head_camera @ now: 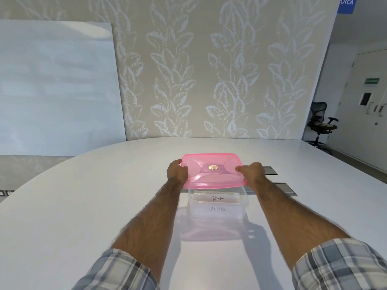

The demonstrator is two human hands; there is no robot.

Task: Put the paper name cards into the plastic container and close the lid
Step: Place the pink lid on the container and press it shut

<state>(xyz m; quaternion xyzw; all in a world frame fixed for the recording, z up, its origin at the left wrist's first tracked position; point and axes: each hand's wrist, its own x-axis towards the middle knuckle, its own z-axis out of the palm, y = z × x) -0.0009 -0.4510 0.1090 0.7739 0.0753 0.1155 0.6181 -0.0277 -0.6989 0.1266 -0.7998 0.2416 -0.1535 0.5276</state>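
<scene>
A clear plastic container point(217, 214) stands on the white table, near the middle. Inside it stand paper name cards; the two I can read say PANDA point(217, 198) and ZEBRA point(217, 209). A pink translucent lid point(211, 170) with a gold sticker at its centre hovers over the container's far part, tilted a little toward me. My left hand point(176, 171) grips the lid's left edge and my right hand point(252, 171) grips its right edge. The container's near half stays uncovered.
The white table point(104, 206) curves away at its far edge. Two grey metal cable hatches point(287, 188) lie flush in the table just right of the container. A whiteboard leans at the left wall. An office chair point(321, 122) stands far right.
</scene>
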